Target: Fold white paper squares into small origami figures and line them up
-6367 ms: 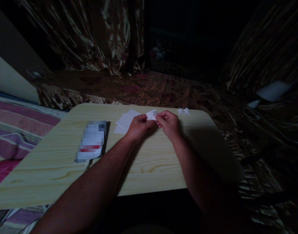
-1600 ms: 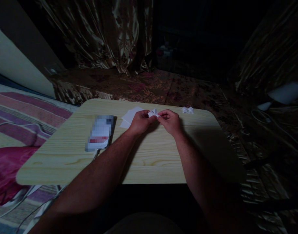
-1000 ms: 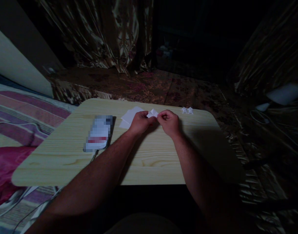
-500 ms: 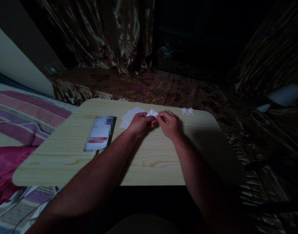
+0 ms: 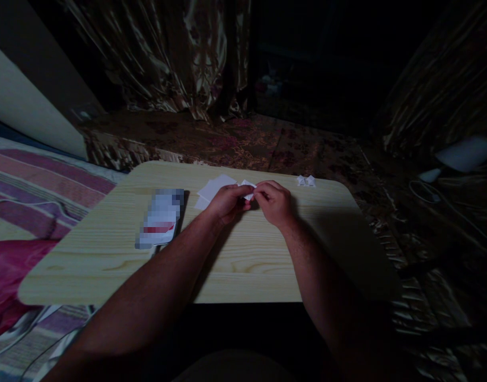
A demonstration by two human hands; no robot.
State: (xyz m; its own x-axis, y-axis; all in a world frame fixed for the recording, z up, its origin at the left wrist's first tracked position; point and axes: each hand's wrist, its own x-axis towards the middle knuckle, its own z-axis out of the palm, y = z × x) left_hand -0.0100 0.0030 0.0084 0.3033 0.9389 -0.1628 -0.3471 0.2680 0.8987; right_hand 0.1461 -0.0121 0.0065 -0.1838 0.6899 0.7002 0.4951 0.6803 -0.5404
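Both my hands meet over the far middle of a light wooden table (image 5: 235, 265). My left hand (image 5: 226, 202) and my right hand (image 5: 275, 201) pinch a small folded white paper piece (image 5: 247, 185) between their fingertips; most of it is hidden by the fingers. Just behind my left hand lies a small stack of white paper sheets (image 5: 211, 189). Two tiny folded white paper shapes (image 5: 306, 181) sit near the table's far right edge.
A phone (image 5: 159, 217) with a lit screen lies on the table's left part. A striped blanket (image 5: 32, 196) and a red cloth (image 5: 4, 276) are at the left, with cables (image 5: 48, 339) below. Dark patterned fabric (image 5: 243, 140) covers the floor; a white object (image 5: 462, 151) lies at the right.
The paper piece showed more of itself above my fingers earlier; now my fingers have closed in over it and less shows. The hands stay in the same spot.
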